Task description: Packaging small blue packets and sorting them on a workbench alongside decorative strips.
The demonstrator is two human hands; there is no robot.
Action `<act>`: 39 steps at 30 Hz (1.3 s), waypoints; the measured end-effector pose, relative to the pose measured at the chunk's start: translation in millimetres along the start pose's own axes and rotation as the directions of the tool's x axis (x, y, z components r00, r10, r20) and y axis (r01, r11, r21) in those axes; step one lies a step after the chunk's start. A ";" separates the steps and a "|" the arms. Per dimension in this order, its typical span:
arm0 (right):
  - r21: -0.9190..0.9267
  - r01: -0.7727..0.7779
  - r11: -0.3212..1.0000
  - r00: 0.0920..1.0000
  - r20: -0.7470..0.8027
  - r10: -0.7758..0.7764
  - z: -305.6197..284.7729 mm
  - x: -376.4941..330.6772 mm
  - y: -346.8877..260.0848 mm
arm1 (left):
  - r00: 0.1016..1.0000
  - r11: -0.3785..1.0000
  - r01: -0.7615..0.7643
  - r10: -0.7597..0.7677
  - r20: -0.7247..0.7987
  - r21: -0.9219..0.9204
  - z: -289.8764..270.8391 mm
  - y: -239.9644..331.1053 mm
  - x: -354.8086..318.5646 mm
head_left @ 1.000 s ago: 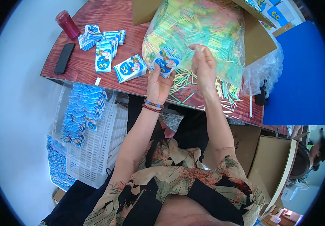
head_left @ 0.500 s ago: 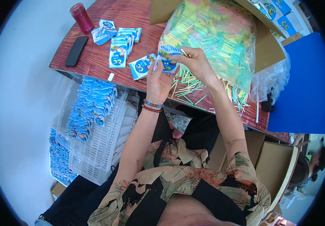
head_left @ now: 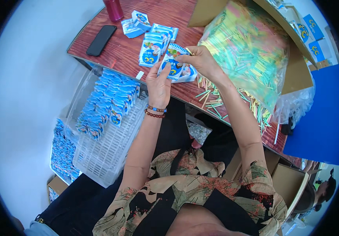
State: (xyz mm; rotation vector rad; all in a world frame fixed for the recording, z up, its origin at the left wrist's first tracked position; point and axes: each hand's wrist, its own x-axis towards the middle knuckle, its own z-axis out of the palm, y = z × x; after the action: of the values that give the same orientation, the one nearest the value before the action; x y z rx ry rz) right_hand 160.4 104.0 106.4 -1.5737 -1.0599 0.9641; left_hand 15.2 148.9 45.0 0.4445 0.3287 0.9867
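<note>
My left hand (head_left: 157,87) is closed on a small blue-and-white packet (head_left: 171,70) with cartoon pictures, held upright above the table's front edge. At the packet's upper right, my right hand (head_left: 203,62) is closed in a pinch. The pale yellow tip of a short straw (head_left: 188,51) pokes out of its fingers, and the thumb lies against the packet's face. Another packet (head_left: 190,74) lies on the table behind the held one, partly hidden. Just beyond my left hand, a row of overlapping packets (head_left: 150,51) rests on the table.
A carton (head_left: 301,78) holds a clear bag of coloured short straws (head_left: 248,51), with loose straws (head_left: 216,106) spilling in front. A phone (head_left: 101,40) and red bottle (head_left: 113,11) stand left. Below, a plastic basket (head_left: 98,157) carries packets (head_left: 110,98). A blue panel (head_left: 318,114) is right.
The view has shifted, so the table sits further right. My hands have come closer together, and the held packet now faces me more squarely, with the right thumb on it.
</note>
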 end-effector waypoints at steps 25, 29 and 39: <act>-0.754 -0.163 0.636 0.966 -0.254 -0.054 -22.5 -59.1 19.8 | 0.809 -0.349 -0.391 0.312 0.499 0.852 -32.4 15.7 15.5; -0.777 -0.183 0.602 0.926 -0.341 -0.159 -43.0 -113.6 57.7 | 0.873 -0.400 -0.329 0.218 0.437 0.856 -28.3 3.2 26.0; -0.877 -0.007 0.481 0.805 -0.291 -0.518 -73.7 -134.9 85.3 | 0.631 -0.578 -0.444 0.342 0.697 0.685 -24.3 -6.7 41.4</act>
State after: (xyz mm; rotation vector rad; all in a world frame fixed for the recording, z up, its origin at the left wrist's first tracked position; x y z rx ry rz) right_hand 203.1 -57.4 51.4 -2.1711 -1.3996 -0.3745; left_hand 30.1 186.3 17.9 2.5792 0.9793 1.3824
